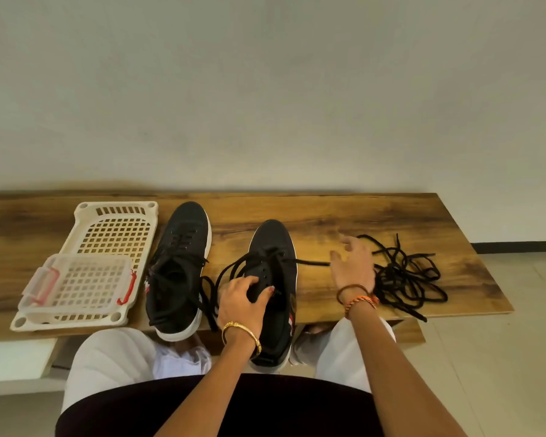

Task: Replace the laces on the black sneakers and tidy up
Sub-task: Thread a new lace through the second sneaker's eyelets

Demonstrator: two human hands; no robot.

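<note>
Just right of the open right hand [353,266] lies the lace pile [407,275]; left hand [241,299] grips the sneaker [273,263].

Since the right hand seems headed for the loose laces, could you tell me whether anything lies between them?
Nothing visible does. The right hand hovers open beside the pile of loose laces on the bare table; the sneaker under the left hand lies on its other side.

Two black sneakers [273,279] with white soles sit on the brown wood-grain table [344,216], black laces [404,272] tangled beside them. There's a cream basket tray [114,228] with a square-hole grid, a clear box [76,282] with red clips, and a gold bangle [241,334] glinting.
</note>
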